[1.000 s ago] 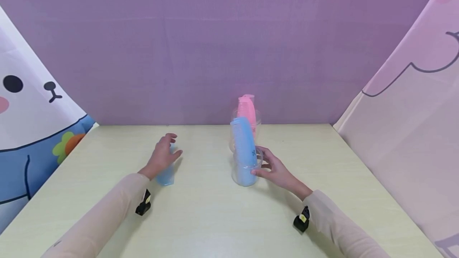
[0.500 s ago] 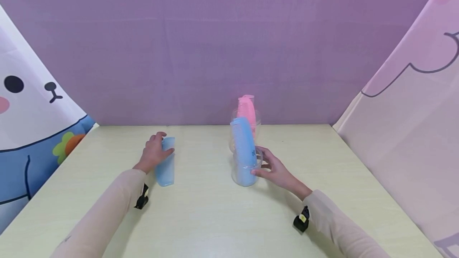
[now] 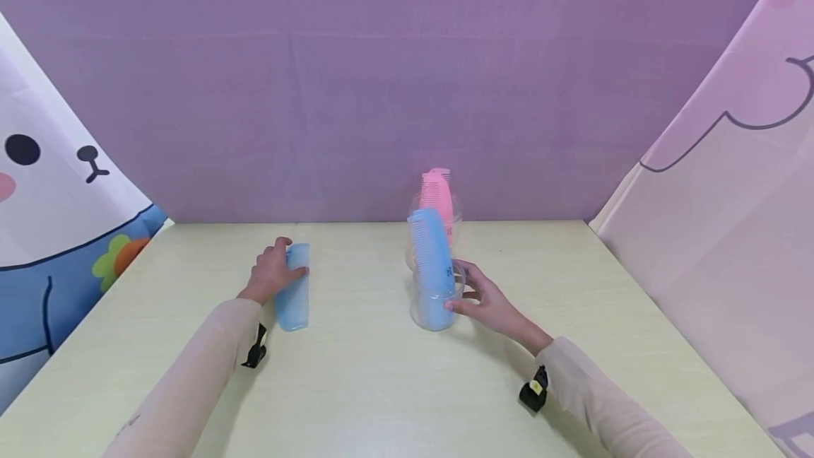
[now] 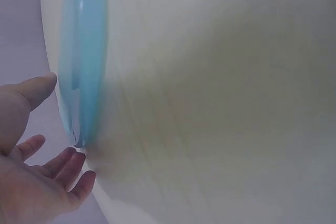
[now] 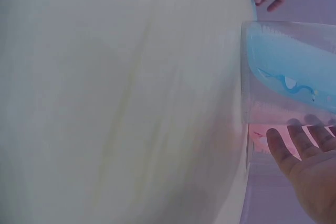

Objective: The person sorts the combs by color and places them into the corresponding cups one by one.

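In the head view, a light-blue comb [image 3: 294, 306] lies on the table at the left, its teeth too faint to make out. My left hand [image 3: 270, 273] hovers at its left side with the thumb reaching over it; the left wrist view shows loose fingers by the comb's end [image 4: 90, 77], contact unclear. On the right, a clear plastic cup [image 3: 422, 315] stands with a light-blue comb [image 3: 434, 249] upright in it. My right hand [image 3: 486, 302] holds this cup's right side, thumb in front and fingers behind.
Directly behind stands another clear cup [image 3: 458, 212] with pink combs [image 3: 437, 191] in it, partly hidden by the blue comb. A purple cloth backdrop [image 3: 356, 90] rises at the table's far edge. Printed cloths [image 3: 57, 161] flank both sides.
My left hand has shifted to the left over the lying comb, uncovering more of it. The comb has stayed in place. My right hand and the cup have not moved.
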### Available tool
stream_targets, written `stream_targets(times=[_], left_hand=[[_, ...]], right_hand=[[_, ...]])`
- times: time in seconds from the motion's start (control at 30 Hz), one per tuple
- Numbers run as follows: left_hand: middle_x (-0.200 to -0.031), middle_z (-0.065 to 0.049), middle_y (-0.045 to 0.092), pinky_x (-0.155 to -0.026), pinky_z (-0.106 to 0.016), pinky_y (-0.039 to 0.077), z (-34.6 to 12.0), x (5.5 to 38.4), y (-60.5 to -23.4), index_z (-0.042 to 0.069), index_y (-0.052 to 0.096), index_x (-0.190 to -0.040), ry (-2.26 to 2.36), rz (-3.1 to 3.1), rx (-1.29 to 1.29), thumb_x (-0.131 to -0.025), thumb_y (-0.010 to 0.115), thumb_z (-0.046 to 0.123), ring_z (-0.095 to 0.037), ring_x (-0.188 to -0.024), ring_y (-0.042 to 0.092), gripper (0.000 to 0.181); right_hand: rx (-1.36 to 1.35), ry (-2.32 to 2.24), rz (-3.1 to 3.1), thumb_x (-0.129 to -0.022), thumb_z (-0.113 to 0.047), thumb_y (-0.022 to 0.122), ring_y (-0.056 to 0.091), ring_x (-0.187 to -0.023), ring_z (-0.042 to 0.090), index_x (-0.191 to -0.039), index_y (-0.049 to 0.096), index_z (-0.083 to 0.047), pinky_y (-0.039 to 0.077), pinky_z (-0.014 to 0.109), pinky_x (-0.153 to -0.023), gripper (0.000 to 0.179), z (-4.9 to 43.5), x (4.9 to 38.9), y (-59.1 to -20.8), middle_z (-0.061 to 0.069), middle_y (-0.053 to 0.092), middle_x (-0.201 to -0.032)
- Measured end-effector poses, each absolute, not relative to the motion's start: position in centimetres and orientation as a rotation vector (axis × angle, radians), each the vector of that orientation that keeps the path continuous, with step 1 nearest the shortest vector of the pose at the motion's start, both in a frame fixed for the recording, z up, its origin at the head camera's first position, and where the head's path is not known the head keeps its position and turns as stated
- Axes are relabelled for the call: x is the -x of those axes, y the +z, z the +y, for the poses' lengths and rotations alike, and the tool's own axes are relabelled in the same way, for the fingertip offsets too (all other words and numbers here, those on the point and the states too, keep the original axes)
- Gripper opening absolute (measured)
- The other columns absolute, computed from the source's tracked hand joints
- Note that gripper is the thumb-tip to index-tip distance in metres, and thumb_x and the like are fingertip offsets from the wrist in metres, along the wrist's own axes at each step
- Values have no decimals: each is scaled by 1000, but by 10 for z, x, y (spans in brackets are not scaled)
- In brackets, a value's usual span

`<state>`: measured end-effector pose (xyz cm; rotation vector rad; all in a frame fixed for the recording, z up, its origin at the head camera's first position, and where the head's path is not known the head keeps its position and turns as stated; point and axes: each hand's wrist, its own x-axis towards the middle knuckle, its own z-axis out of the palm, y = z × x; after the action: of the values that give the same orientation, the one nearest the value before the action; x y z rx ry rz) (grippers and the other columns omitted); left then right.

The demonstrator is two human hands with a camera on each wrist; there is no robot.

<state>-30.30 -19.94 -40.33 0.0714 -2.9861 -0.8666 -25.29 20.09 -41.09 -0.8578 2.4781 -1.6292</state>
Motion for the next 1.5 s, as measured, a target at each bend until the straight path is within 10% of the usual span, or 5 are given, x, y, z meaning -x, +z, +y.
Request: stream_targets(times=[1.5], left_hand=[[-128, -32, 43, -90, -58, 44, -192, 307, -399, -2, 29, -131, -1085, -2913, -181, -77, 70, 11, -44, -109, 48, 69]], right_hand=[[840, -1623, 2482, -82, -13, 67, 44, -122, 37, -139, 30, -14, 45, 50, -92, 68, 201, 252, -410, 15, 40, -138]])
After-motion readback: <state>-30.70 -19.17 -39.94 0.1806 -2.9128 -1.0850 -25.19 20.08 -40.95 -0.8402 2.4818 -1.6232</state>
